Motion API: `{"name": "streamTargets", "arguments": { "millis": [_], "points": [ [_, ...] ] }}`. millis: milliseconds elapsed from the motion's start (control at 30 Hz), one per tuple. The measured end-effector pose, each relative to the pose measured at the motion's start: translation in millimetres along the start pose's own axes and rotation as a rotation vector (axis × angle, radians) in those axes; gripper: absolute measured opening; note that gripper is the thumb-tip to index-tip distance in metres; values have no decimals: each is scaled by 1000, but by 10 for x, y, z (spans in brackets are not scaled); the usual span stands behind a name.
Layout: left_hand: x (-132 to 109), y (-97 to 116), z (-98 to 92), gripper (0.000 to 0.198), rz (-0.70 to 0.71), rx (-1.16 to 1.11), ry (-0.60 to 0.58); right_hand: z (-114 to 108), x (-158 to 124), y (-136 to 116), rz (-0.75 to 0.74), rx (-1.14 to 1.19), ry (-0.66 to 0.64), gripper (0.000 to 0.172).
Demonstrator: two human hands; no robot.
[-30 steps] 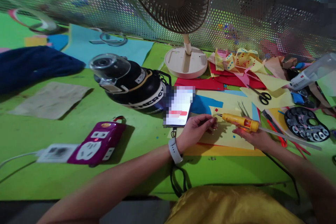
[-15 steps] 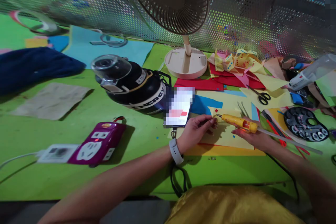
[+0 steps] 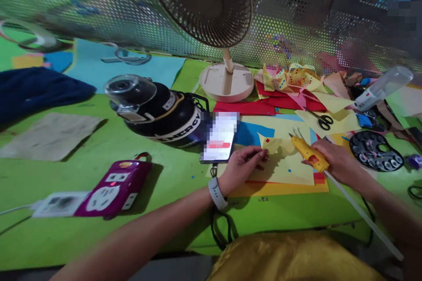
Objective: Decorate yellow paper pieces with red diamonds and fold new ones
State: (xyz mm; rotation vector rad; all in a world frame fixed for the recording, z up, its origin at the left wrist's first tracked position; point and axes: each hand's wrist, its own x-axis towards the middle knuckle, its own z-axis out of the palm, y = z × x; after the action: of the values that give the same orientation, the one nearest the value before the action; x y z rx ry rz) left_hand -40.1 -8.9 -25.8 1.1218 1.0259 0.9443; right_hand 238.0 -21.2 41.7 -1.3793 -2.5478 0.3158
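My left hand (image 3: 242,167), with a white watch band on its wrist, pinches a small folded yellow paper piece (image 3: 271,145) over a yellow sheet (image 3: 290,169) on the green table. My right hand (image 3: 336,160) grips a yellow glue gun (image 3: 308,153) with a white glue stick trailing out of its back. The gun's nozzle points up and to the left, a short way from the folded piece. A phone (image 3: 220,137) lies just left of my left hand.
A black helmet (image 3: 158,109) and a purple power strip (image 3: 110,186) sit to the left. A desk fan (image 3: 214,9) stands behind, before a perforated metal screen. Scissors (image 3: 321,119), paper scraps, a black round tray (image 3: 376,156) and a white bottle (image 3: 382,88) lie at right.
My right hand has swung the glue gun away to the right and tilted its nozzle up, off the paper. The left hand still pinches the folded piece. The view shifted slightly right.
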Motion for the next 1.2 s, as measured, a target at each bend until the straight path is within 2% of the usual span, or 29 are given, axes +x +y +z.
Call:
{"name": "streamTargets", "arguments": {
  "millis": [133, 267, 367, 467, 600, 700, 800, 967, 1033, 1100, 1133, 1200],
  "points": [
    [3, 51, 12, 35, -31, -2, 15, -103, -360, 365, 128, -198, 150, 35],
    [6, 90, 9, 37, -82, -31, 35, -175, -792, 760, 460, -314, 200, 47],
    [3, 107, 4, 37, -104, -62, 52, -164, -1078, 1029, 644, -350, 283, 50],
    [-2, 122, 5, 37, -114, -82, 59, -121, -1299, 1239, 648, -362, 305, 47],
    [-4, 134, 12, 38, -115, -97, 67, -168, -1436, 1362, 497, -336, 232, 43],
    [-3, 135, 14, 38, -119, -93, 66, -283, -1327, 1275, 421, -361, 251, 37],
    [-5, 127, 9, 36, -111, -80, 65, -355, -978, 1034, 401, -355, 371, 29],
    [-8, 111, -6, 33, -89, -60, 68, -243, -178, 563, 265, -186, 114, 26],
    [-9, 111, -9, 31, -80, -52, 67, -122, 46, 413, 133, -112, -34, 25],
    [-8, 113, -9, 30, -81, -50, 58, 26, 170, 303, 82, -129, -182, 35],
    [-7, 114, -9, 30, -85, -55, 51, 101, 199, 268, 89, -151, -217, 42],
    [-1, 112, -8, 31, -90, -77, 36, 226, 213, 246, 93, -168, -237, 43]
  ]
}}
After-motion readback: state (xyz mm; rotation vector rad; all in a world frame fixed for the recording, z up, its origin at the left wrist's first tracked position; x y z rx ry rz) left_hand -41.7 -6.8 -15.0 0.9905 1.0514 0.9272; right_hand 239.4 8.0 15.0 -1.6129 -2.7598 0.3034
